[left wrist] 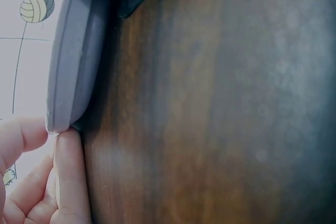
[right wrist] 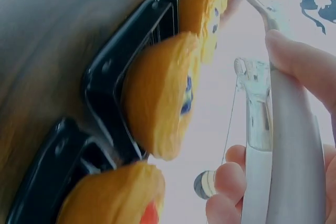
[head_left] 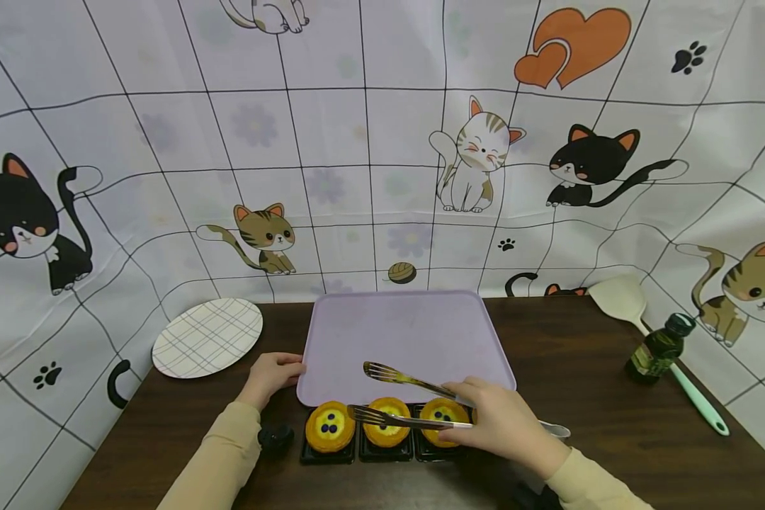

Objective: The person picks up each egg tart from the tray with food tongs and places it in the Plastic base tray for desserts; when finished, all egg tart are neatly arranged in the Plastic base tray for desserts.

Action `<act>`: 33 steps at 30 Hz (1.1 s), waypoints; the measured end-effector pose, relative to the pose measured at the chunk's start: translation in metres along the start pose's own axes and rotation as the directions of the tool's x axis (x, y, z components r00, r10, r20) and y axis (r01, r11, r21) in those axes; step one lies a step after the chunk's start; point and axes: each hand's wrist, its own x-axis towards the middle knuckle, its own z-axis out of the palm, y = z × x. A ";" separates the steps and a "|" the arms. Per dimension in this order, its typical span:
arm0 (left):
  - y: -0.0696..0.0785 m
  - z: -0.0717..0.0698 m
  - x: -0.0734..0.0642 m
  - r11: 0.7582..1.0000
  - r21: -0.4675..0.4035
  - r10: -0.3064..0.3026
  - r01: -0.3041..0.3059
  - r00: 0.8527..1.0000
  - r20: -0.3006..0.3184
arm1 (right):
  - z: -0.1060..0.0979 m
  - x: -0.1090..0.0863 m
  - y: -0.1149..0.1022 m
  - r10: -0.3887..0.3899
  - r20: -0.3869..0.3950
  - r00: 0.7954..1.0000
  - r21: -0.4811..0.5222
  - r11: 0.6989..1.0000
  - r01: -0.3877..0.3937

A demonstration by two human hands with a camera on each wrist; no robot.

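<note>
A pale purple tray (head_left: pixel 408 340) lies on the dark wooden table. At its left edge is my left hand (head_left: pixel 273 379); the left wrist view shows the thumb and a finger pinching the tray's rim (left wrist: pixel 68 72). My right hand (head_left: pixel 506 425) grips metal tongs (head_left: pixel 414 423) by their handles, their slotted tips apart above the tarts with nothing between them. Several egg tarts (head_left: pixel 329 427) with dark berries sit in black plastic holders (head_left: pixel 328 457) along the tray's near side. In the right wrist view, another tart (right wrist: pixel 115 198) has a red topping; my right hand hides it in the head view.
A white checked plate (head_left: pixel 207 338) is at the back left, by the cat-print backdrop (head_left: pixel 331 127). On the right stand a dark green bottle (head_left: pixel 659 347) and, behind it, a spatula with a mint handle (head_left: pixel 701 400).
</note>
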 end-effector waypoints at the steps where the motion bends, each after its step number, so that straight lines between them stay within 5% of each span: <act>1: 0.000 0.000 0.000 1.000 -0.001 -0.001 0.001 1.000 -0.001 | -0.001 -0.001 0.002 0.010 -0.002 1.000 -0.002 1.000 -0.010; 12: -0.003 -0.001 0.000 0.999 -0.016 0.037 -0.037 0.999 0.017 | -0.005 -0.007 0.022 0.113 -0.050 0.992 0.010 0.994 -0.113; 25: -0.004 0.001 0.001 1.000 0.012 0.010 -0.010 1.000 0.006 | -0.011 -0.011 0.058 0.306 -0.060 0.950 0.047 0.952 -0.304; 33: -0.002 0.000 0.000 1.000 0.015 0.013 -0.013 1.000 0.003 | -0.015 -0.015 0.081 0.319 -0.129 0.939 0.075 0.947 -0.312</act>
